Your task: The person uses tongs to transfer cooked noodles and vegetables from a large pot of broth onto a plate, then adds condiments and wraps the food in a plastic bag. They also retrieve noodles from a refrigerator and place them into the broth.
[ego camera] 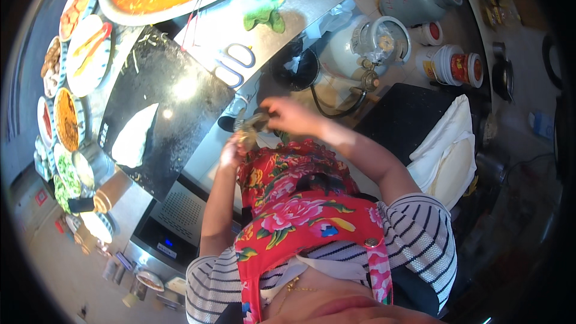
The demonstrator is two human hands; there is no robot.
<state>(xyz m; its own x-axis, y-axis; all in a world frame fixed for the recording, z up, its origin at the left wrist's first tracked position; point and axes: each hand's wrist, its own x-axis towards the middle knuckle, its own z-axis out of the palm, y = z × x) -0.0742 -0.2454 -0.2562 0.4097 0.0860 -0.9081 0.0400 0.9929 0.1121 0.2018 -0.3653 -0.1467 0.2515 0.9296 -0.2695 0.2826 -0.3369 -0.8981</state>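
Observation:
My left hand grips a small yellowish, partly see-through object in front of my floral apron. My right hand is blurred, with its fingers at a darker, brownish part of what looks like the same object; its kind is too blurred to tell. To the left of my hands is a black griddle plate. A white folded flatbread lies on it. Beyond my hands, scissors with blue-rimmed handles rest on the steel counter.
A big basin of orange-red broth stands at the back, near a green cloth. Bowls of toppings and a sauce bottle line the left. A bin and gas cylinders are ahead right; a white cloth lies right.

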